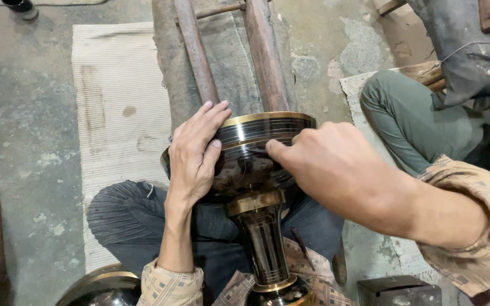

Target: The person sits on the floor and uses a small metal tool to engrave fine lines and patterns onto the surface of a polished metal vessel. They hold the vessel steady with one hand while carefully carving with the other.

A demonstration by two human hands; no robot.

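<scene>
A tall glossy black vase [250,164] with brass-coloured bands lies across my lap, its wide brass-rimmed end resting against a rusty metal frame [265,54]. My left hand [195,153] lies flat on the left side of the wide bowl part, fingers spread over the thin engraved lines. My right hand [327,164] is curled against the right side of the bowl, fingertips pinched together at the surface; whether it holds a small tool is hidden. The narrow neck [263,243] runs down toward my chest.
A pale ribbed mat [117,102] lies on the concrete floor at left. Another person's knee in green trousers [404,113] is at right. A second black-and-brass piece [100,286] sits at bottom left, and a dark metal block [398,290] at bottom right.
</scene>
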